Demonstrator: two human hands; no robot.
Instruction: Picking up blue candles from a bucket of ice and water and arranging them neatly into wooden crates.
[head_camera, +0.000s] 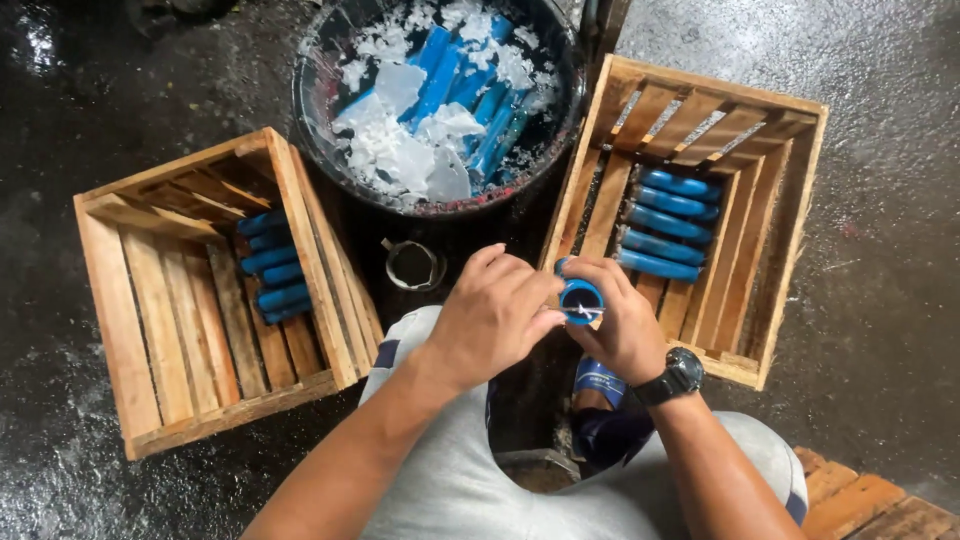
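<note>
Two wooden crates flank hands gripping a blue tube.

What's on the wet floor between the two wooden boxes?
In the head view, between the left crate and the right crate sit a small metal ring and the person's hands: right hand gripping a blue tube, left hand touching it.

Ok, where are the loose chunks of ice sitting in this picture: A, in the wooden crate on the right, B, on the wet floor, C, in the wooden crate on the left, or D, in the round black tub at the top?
D: the white ice chunks lie in the round black tub among blue tubes; both wooden crates hold only blue tubes.
</note>
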